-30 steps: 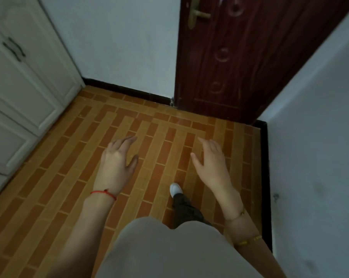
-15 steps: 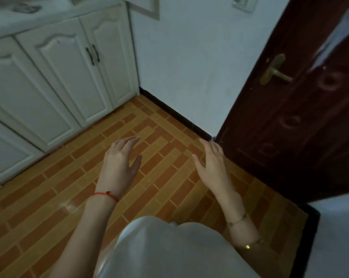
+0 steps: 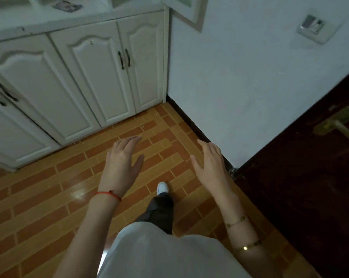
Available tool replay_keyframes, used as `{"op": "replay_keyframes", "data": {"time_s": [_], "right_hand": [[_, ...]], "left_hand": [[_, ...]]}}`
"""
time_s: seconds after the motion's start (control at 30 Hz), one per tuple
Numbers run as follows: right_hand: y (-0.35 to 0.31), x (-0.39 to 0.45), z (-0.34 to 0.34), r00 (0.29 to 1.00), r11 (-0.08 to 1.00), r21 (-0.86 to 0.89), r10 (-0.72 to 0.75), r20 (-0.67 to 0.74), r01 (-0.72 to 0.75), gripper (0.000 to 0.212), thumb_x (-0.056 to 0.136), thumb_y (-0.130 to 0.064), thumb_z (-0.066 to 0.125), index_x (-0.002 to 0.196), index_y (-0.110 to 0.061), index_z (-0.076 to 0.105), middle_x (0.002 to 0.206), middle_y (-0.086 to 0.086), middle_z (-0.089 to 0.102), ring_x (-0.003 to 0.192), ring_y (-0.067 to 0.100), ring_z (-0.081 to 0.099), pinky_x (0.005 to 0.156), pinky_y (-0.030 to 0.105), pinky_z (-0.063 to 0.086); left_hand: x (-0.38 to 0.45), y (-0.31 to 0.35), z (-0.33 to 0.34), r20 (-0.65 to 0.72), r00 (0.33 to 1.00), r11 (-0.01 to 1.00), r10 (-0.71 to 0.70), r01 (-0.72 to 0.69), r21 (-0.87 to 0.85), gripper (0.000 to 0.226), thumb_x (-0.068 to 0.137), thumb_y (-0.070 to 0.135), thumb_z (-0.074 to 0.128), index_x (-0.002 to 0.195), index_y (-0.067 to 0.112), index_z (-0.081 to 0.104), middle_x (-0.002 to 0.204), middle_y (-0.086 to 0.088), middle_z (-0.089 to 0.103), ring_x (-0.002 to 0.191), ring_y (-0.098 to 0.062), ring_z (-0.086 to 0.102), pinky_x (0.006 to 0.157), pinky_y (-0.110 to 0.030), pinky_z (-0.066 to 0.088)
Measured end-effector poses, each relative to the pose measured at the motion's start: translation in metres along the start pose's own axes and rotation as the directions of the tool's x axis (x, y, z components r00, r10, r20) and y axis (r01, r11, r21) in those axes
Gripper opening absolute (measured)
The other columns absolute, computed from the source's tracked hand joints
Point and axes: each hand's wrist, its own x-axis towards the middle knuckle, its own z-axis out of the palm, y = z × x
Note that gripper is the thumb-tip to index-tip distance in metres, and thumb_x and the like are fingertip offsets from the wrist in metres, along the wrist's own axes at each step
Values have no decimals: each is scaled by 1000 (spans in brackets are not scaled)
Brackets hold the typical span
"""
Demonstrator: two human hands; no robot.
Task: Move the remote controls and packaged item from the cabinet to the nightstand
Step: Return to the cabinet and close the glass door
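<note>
A white cabinet [image 3: 101, 63] with panelled doors fills the upper left. On its top, at the frame's upper edge, lies a flat packaged item [image 3: 68, 5]. No remote control shows. My left hand [image 3: 122, 163] hovers over the floor in front of the cabinet, fingers straight, holding nothing. My right hand [image 3: 211, 163] hovers to its right near the wall's skirting, fingers straight and empty as well. No nightstand is in sight.
Orange brick-pattern floor tiles [image 3: 39, 197] lie below. A white wall [image 3: 239, 87] with a switch plate [image 3: 313, 26] stands right of the cabinet. A dark wooden door [image 3: 310, 187] with a brass handle [image 3: 338, 125] is at the right. My foot [image 3: 162, 187] steps forward.
The view has swung left and forward: the cabinet now fills the upper left and its top shows, the door has slid to the right edge. Both hands stay empty.
</note>
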Motion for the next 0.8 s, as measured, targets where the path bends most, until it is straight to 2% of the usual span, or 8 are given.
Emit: {"op": "replay_keyframes", "data": {"time_s": [0.27, 0.4, 0.8], "right_hand": [[-15, 168, -11, 996, 996, 3, -85, 11, 85, 53, 99, -36, 48, 146, -15, 37, 145, 6, 46, 141, 21, 32, 115, 43, 33], [-26, 243, -17, 995, 995, 12, -96, -7, 96, 52, 99, -34, 48, 146, -15, 37, 146, 6, 44, 142, 22, 30, 117, 40, 30], [-45, 412, -4, 992, 991, 52, -122, 27, 121, 52, 100, -33, 47, 147, -14, 37, 149, 9, 42, 143, 23, 28, 117, 41, 29]], "left_hand": [[161, -15, 7, -51, 999, 1000, -11, 10, -12, 49, 89, 19, 64, 136, 16, 51, 133, -5, 57, 126, -27, 50, 103, -47, 44], [235, -23, 9, -64, 998, 1000, -4, 4, 8, 48, 90, 21, 63, 136, 16, 51, 133, -5, 57, 125, -26, 51, 104, -46, 44], [383, -58, 23, -75, 996, 999, -49, 49, 2, 48, 89, 18, 64, 136, 15, 52, 132, -5, 58, 126, -26, 51, 105, -48, 43]]}}
